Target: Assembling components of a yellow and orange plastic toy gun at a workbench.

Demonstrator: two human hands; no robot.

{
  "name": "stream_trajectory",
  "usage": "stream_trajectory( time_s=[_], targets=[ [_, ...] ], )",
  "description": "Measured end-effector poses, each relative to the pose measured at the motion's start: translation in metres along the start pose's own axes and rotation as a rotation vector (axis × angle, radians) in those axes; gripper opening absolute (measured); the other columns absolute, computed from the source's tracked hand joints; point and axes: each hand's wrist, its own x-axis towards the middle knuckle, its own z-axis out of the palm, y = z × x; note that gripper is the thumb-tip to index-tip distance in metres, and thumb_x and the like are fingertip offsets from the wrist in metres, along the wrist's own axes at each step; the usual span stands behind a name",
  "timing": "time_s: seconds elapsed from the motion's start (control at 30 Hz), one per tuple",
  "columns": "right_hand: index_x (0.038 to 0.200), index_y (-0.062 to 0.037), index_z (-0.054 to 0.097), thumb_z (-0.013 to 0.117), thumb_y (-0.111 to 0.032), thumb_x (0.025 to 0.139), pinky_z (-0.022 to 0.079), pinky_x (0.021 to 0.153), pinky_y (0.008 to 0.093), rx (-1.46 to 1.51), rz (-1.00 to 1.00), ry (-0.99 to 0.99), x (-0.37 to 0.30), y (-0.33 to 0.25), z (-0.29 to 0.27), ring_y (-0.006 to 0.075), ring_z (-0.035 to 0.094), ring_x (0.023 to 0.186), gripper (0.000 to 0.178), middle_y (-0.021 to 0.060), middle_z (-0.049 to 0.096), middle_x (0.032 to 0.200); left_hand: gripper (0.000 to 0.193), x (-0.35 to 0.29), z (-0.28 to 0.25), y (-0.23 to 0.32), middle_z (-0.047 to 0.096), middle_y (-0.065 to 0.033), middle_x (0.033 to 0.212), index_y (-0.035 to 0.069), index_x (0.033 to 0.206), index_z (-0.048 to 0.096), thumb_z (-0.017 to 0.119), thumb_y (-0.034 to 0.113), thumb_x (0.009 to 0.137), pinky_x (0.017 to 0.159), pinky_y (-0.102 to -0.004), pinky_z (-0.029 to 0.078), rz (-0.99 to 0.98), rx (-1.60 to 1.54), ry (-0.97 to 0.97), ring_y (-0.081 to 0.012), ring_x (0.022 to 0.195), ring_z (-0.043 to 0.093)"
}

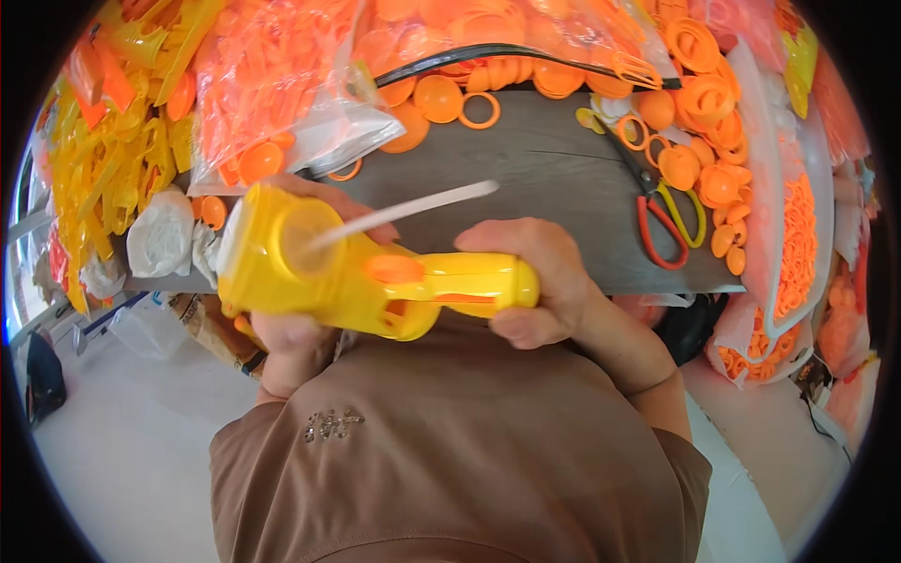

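Across my front I hold a yellow plastic toy, with a wide rounded head at the left, a narrow handle at the right and an orange button-like part on top. A thin white stick juts up and right from the round opening in its head. My left hand is wrapped round the wide head from behind and below, mostly hidden by it. Around the handle end my right hand is closed, thumb below and fingers above. Both hands are above the near edge of the dark table.
Red-and-yellow-handled scissors lie on the dark table at the right. Orange round caps and rings are heaped at the back and right. Clear bags of orange parts and a pile of yellow parts stand at the left.
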Motion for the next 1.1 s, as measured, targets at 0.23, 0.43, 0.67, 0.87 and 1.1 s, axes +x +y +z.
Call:
stream_trajectory(
  time_s=[0.23,0.43,0.67,0.87,1.1],
  targets=[
    [0.113,0.0035,0.048,0.060,-0.040,0.085,0.049,0.061,0.0335,-0.095,0.267,-0.077,-0.007,-0.005,-0.008,0.0273,0.061,0.069,0.053,0.0148,0.060,0.087,0.070,0.009,0.007,-0.010,0.054,-0.0181,0.100,-0.002,0.117,0.045,0.063,0.033,0.060,0.066,-0.0388,0.055,-0.199,-0.215,0.162,-0.0307,0.079,0.062],
    [0.109,-0.0010,0.055,0.059,-0.018,0.088,0.043,0.066,0.0233,-0.278,0.666,0.280,-0.010,-0.014,-0.081,0.0082,0.050,0.076,0.027,0.0013,0.053,0.083,0.068,0.014,-0.007,-0.007,0.057,-0.0195,0.106,-0.002,0.118,0.047,0.061,0.032,0.061,0.077,-0.0397,0.053,-0.122,-0.118,0.156,-0.0303,0.088,0.062],
    [0.090,0.0013,0.062,0.067,-0.004,0.076,0.046,0.069,0.0293,-1.260,0.495,0.093,-0.043,-0.018,-0.131,0.0217,0.057,0.082,0.016,0.0086,0.057,0.092,0.066,0.016,-0.005,-0.012,0.056,-0.0183,0.109,-0.002,0.121,0.047,0.059,0.030,0.065,0.085,-0.0403,0.050,-0.101,-0.150,0.204,-0.0298,0.096,0.059],
    [0.090,0.0022,0.061,0.065,-0.002,0.078,0.046,0.060,0.0279,-1.146,0.402,0.217,-0.056,-0.004,-0.130,0.0200,0.057,0.069,0.013,0.0094,0.057,0.091,0.065,0.028,-0.002,-0.016,0.056,-0.0180,0.110,0.001,0.123,0.047,0.063,0.030,0.067,0.083,-0.0406,0.049,-0.125,-0.117,0.140,-0.0306,0.095,0.056],
    [0.102,0.0063,0.053,0.061,-0.012,0.087,0.038,0.037,0.0201,0.532,0.509,0.582,-0.022,-0.035,-0.064,0.0103,0.048,0.047,0.025,0.0092,0.055,0.074,0.062,0.035,0.009,-0.026,0.055,-0.0202,0.105,-0.006,0.114,0.050,0.059,0.036,0.069,0.084,-0.0361,0.046,-0.064,0.050,0.171,-0.0285,0.096,0.054]
  ],
)
